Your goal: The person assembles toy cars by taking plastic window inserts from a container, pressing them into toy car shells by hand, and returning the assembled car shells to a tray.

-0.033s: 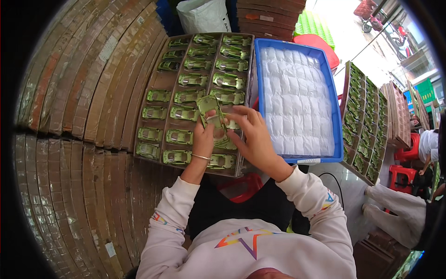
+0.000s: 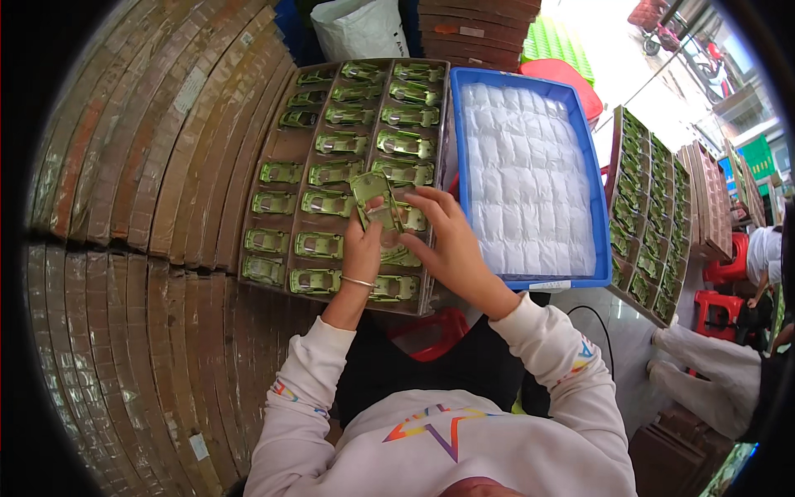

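My left hand (image 2: 362,253) is closed on a translucent green toy car body (image 2: 370,189), tilted up above a tray, with the thumb across its inner side. Close beside its right edge is my right hand (image 2: 450,248), fingers apart and slightly bent; whether a fingertip touches the car body is hard to tell. Below both hands lies a brown divided tray (image 2: 273,147) holding several similar green car bodies (image 2: 335,172) in columns. My hands hide some of those in the right column. A few at the upper left, such as one dark-topped car body (image 2: 298,118), look darker.
Right of the tray stands a blue bin (image 2: 603,240) with white wrapped packets (image 2: 530,182). Stacked brown trays (image 2: 124,124) wall off the left. Farther right are another tray of green car bodies (image 2: 642,207), red stools (image 2: 714,311) and another person (image 2: 712,373). A white sack (image 2: 356,33) stands behind.
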The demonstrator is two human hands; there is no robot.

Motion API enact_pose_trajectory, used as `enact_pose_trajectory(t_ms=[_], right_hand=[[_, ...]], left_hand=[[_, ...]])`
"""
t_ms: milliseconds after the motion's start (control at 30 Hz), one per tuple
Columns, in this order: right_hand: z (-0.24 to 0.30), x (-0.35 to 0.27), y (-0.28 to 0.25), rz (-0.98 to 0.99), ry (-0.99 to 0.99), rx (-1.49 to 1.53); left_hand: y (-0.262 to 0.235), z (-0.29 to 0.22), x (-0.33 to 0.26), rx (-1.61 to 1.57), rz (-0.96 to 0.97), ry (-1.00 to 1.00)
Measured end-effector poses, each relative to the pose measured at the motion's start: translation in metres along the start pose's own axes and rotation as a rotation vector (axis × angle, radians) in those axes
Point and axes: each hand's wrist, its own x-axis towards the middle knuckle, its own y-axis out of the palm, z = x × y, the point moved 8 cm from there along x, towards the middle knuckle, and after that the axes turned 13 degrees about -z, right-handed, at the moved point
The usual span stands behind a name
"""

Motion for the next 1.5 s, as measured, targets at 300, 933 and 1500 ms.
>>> enact_pose_trajectory(t_ms=[300, 933, 1500], right_hand=[[-0.068, -0.010, 0.039, 0.000, 0.378, 0.122], [-0.196, 0.015, 0.002, 0.099, 0.558, 0.347], [-0.361, 0.134, -0.176, -0.455, 0.554, -0.192]], left_hand=[[0.019, -0.020, -0.019, 0.568, -0.078, 0.500], [-0.150, -0.088, 0.250, 1.135, -0.426, 0.546], [-0.115, -0.066, 0.375, 1.447, -0.092, 0.719]])
